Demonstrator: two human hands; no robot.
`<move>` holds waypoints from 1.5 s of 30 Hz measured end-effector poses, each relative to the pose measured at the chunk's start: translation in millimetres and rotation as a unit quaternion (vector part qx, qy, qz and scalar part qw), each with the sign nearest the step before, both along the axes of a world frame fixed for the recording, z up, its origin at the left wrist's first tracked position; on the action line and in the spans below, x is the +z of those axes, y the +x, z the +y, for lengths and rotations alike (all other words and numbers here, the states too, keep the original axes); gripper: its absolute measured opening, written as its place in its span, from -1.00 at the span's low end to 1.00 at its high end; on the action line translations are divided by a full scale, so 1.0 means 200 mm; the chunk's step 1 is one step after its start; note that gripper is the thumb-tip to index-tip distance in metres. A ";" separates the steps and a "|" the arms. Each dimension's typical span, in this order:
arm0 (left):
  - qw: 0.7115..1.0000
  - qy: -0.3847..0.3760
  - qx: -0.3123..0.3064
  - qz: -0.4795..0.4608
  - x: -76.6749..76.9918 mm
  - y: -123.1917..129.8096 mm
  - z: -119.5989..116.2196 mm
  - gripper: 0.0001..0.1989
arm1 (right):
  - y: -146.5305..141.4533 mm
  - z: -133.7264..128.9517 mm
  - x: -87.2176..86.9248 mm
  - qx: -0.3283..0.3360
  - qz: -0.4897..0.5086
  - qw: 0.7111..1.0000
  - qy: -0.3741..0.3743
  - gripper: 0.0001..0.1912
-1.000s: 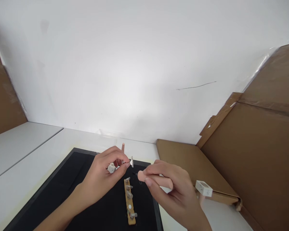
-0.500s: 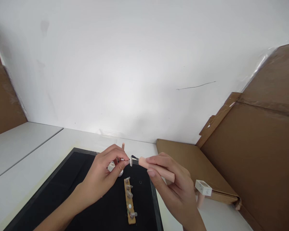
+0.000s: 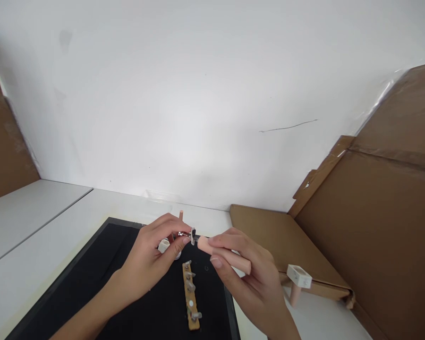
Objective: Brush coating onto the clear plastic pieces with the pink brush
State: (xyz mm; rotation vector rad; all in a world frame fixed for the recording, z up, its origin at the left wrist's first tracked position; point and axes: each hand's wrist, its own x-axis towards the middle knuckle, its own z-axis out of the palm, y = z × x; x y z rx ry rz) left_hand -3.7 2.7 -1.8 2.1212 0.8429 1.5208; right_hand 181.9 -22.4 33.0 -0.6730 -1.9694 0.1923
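My left hand [image 3: 161, 252] pinches a small metal stem between thumb and forefinger. On the stem's end is a clear false nail tip [image 3: 193, 237] with a dark patch on its upper part. Between the fingers of my right hand [image 3: 253, 269] is a nail polish brush by its pale pink cap handle [image 3: 226, 255]. Its dark bristles lie at the nail tip, partly hidden behind it. Below the hands, a wooden strip [image 3: 191, 307] carries several clear nail tips on small holders. A white-topped bottle [image 3: 164, 245] is partly hidden behind my left hand.
The strip lies on a black mat [image 3: 141, 314] on a white table [image 3: 38, 222]. A flat cardboard box [image 3: 269, 231] is at the right, with a pink-stemmed white block [image 3: 299, 276] before it. A white wall [image 3: 198, 104] rises behind, with cardboard panels [image 3: 400, 212] at the sides.
My right hand has moved slightly left, bringing the brush against the nail tip. A dark patch now shows on the nail tip. My left hand has barely moved.
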 end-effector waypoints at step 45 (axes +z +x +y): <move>0.988 -0.089 -0.052 -0.117 -0.01 -0.04 0.01 -0.81 | 0.02 0.00 0.00 -0.007 0.030 0.999 0.038 -0.81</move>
